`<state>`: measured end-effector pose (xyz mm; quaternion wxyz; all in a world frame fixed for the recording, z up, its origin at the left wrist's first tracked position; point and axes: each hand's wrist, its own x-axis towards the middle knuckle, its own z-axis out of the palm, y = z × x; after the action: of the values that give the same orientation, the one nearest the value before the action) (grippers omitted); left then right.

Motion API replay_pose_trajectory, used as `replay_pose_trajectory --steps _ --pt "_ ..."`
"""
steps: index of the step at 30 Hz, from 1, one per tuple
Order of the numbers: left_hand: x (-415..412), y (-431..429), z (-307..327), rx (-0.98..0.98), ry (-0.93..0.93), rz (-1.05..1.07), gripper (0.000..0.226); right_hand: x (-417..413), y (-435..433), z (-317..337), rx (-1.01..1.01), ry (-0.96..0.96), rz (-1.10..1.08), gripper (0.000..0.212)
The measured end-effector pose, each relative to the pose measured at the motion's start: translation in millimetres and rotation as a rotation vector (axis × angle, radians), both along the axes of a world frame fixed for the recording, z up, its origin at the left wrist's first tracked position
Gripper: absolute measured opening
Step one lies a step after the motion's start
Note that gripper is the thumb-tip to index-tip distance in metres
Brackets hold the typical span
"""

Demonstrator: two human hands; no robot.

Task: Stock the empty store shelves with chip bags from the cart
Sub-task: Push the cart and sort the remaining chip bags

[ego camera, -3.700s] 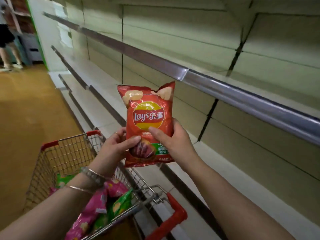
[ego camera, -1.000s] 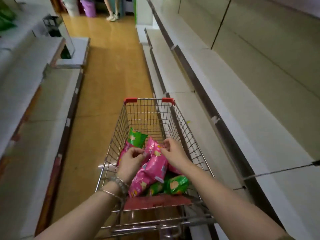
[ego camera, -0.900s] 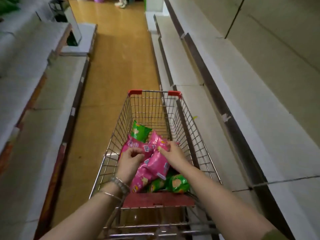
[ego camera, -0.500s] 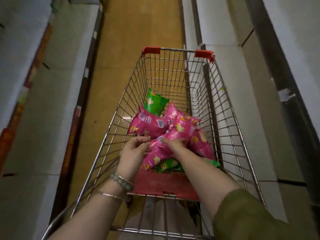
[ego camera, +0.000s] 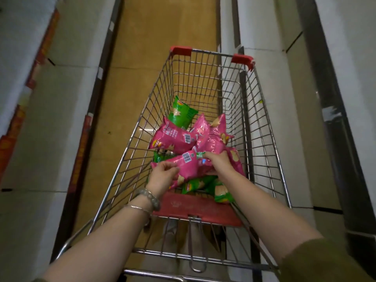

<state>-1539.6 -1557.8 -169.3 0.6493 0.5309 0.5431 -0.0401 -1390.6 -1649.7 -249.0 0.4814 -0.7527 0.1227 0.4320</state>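
Observation:
A wire shopping cart (ego camera: 262, 110) with red corners stands in the aisle below me. Several pink and green chip bags lie heaped in its near half. Both my hands reach into the heap. My left hand (ego camera: 162, 177) pinches the near left end of a pink chip bag (ego camera: 188, 165) with a barcode. My right hand (ego camera: 219, 162) grips the same bag's far right side, fingers curled over it. Another pink bag (ego camera: 173, 139) lies just beyond, and a green bag (ego camera: 181, 115) sticks up behind it. More green bags (ego camera: 221, 192) lie under my right wrist.
Pale store shelves (ego camera: 289, 82) run along the right of the cart, with a dark rail edge farther right. Lower shelves with red price strips (ego camera: 61, 119) line the left. A strip of yellow-brown floor (ego camera: 162, 27) runs ahead. The cart's red child-seat flap (ego camera: 195, 208) is nearest me.
The red bag held up at the shelf 3.7 s ago is gone from my hands. My view has tilted down over the cart, and both hands have closed on one pink bag.

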Motion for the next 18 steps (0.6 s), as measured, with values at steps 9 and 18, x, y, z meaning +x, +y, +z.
replay_pose_trajectory --steps 9,18 --pt "1 2 7 -0.267 -0.211 0.054 0.083 -11 -32 59 0.48 0.538 0.199 0.067" --pt "6 16 17 -0.115 -0.394 0.388 0.053 6 3 4 0.322 0.474 0.021 0.058"
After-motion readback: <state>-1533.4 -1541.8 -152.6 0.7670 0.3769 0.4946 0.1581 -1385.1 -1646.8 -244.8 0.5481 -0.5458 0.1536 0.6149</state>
